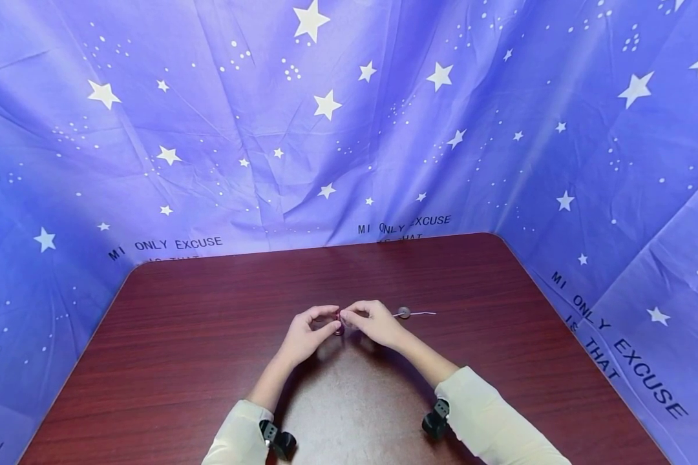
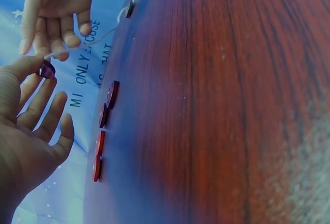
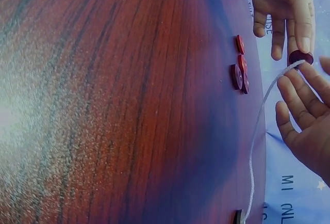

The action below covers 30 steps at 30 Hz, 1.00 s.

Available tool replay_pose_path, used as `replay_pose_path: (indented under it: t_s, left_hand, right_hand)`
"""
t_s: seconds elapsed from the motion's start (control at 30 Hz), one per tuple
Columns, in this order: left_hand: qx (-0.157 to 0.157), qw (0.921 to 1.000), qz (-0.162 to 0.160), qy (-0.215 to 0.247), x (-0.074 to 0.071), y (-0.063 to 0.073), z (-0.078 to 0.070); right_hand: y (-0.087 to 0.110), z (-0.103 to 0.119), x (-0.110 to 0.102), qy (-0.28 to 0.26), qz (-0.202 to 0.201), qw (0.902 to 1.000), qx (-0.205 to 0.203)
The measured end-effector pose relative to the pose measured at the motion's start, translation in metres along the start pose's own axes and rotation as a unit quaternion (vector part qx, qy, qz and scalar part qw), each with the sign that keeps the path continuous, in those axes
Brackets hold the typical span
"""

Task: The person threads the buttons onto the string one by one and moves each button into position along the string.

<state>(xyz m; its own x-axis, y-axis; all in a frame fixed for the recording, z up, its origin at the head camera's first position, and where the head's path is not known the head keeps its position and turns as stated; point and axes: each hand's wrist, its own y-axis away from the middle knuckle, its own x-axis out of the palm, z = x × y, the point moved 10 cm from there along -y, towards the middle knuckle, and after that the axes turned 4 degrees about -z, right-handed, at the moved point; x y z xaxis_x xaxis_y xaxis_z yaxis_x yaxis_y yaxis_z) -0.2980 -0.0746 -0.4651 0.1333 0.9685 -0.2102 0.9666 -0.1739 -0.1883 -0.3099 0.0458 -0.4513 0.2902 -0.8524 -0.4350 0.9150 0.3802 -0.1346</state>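
Note:
My left hand pinches a dark red button between thumb and fingertips, above the table. Close against it, the right hand holds the end of a white string at the button's face. Whether the string passes through a hole is hidden by the fingers. From there the string runs down to a dark grey button lying on the table right of the right hand, and its tail extends beyond it. Several red buttons lie on the tabletop below the hands, seen in both wrist views.
The brown wood-grain table stretches around the hands. Blue cloth with white stars hangs behind it and along both sides. A small black camera is strapped at each sleeve cuff.

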Motion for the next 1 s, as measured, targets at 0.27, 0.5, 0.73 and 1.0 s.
replay_pose_path:
  t_s: [0.27,0.5,0.73,1.0]
  left_hand:
    - [0.076,0.9940,-0.022,-0.075,-0.002,0.000,-0.012]
    - [0.098,0.9876,-0.025,-0.120,-0.003,0.001,-0.019]
    - [0.073,0.9904,-0.077,-0.089,-0.014,0.000,-0.015]
    - [0.067,0.9925,-0.094,-0.042,-0.015,0.001,-0.010]
  right_hand:
    - [-0.001,-0.004,0.002,-0.017,-0.005,0.9998,0.004]
    - [-0.001,-0.005,0.000,-0.027,-0.006,0.9996,0.000]
    - [0.000,-0.007,-0.002,-0.029,-0.010,0.9995,0.008]
    - [0.004,0.004,-0.001,-0.037,-0.006,0.9992,0.013]
